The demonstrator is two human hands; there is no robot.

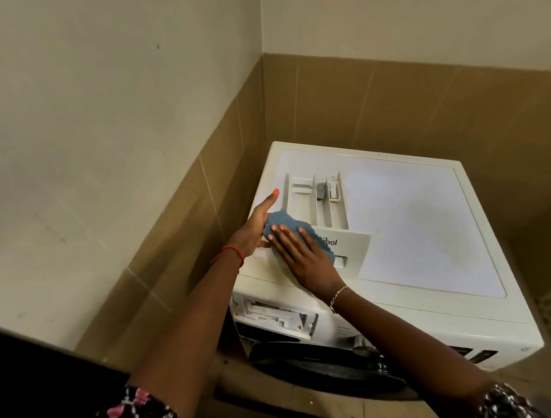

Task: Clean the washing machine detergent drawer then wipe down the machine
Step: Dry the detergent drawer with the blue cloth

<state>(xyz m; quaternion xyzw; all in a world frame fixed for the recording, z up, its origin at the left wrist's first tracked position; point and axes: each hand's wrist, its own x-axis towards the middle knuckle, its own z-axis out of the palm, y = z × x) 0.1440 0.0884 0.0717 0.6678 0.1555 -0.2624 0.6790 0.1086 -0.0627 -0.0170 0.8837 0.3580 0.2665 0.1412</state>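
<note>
Right hand point(304, 259): lay flat, fingers straight and spread, pressing the blue cloth point(283, 224) onto the drawer's front panel; it clasped nothing.
Left hand point(252, 225): sat against the drawer's left side, at 9 o'clock of the cloth, one finger straight along the wall. The other fingers hid under the cloth, so its hold could not be told.
Detergent drawer point(321, 205): was out of the machine and lay on the lid, compartments running toward 12 o'clock.
Washing machine point(417, 230): white; its lid spread toward 3 o'clock of the drawer.
Drawer slot point(276, 314): gaped in the machine's front, at 6 o'clock of the hands.
Tiled wall point(391, 100): brown, at 12 o'clock behind the machine.
</note>
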